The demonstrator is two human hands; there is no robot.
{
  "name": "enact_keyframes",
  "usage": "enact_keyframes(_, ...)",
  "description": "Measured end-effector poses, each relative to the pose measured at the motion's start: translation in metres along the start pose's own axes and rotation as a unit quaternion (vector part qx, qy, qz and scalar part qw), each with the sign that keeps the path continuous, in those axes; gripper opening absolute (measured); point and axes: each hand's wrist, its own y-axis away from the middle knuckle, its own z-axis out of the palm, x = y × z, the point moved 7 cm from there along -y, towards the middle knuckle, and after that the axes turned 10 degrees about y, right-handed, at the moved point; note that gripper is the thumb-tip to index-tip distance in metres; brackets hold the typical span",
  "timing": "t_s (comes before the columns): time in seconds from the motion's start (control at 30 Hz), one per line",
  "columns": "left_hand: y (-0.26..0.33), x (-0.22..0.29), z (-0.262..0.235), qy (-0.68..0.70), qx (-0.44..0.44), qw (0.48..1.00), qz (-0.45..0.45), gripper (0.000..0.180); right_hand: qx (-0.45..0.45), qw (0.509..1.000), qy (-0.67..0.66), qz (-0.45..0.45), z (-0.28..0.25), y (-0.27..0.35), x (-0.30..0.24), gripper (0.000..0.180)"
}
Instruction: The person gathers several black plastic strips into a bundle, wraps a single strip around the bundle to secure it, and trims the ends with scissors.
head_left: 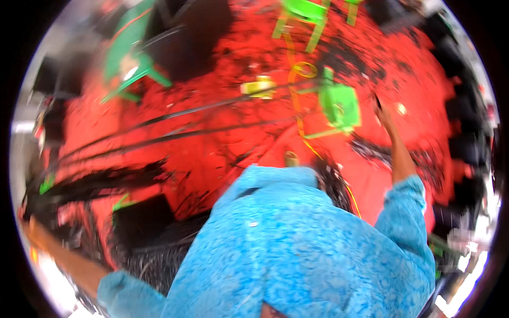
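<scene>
My right hand (383, 113) is out over the red floor sheet, closed round a slim dark thing (377, 102) with a pointed outline, perhaps a blade; blur hides its kind. To its left stands a low bright green plastic stool (339, 106). At the far left rim, my left hand (36, 234) is smeared by motion, so its grip does not show. Just above that hand lies a thick bundle of black strips (101, 179). Long black strips (175, 114) stretch from the left across the floor towards the green stool.
Black scraps litter the red sheet (212, 143). A yellow strap (294, 100) runs down past a small yellow object (260, 87). A green table or bench (127, 42) and a large black block (188, 42) stand upper left. Another green stool (305, 10) is at the top; a black box (143, 220) sits lower left.
</scene>
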Motion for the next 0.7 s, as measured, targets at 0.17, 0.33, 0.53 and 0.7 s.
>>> enact_keyframes(0.17, 0.040, 0.076, 0.055, 0.433, 0.067, 0.870, -0.225, 0.039, -0.435, 0.895, -0.076, -0.071, 0.068, 0.066, -0.129, 0.058)
enact_keyframes(0.33, 0.077, 0.226, 0.161, 0.822, -0.102, 0.469, -0.306, 0.017, -0.181, 0.930, -0.242, -0.209, 0.046, -0.001, -0.361, 0.029)
enact_keyframes(0.53, 0.147, 0.311, 0.209, 0.834, -0.224, 0.330, -0.380, 0.020, -0.139, 0.795, -0.454, -0.378, -0.017, 0.026, -0.574, 0.031)
enact_keyframes(0.7, 0.175, 0.346, 0.233, 0.830, -0.286, 0.289, -0.381, 0.021, -0.175, 0.800, -0.463, -0.339, 0.000, 0.045, -0.566, 0.027)
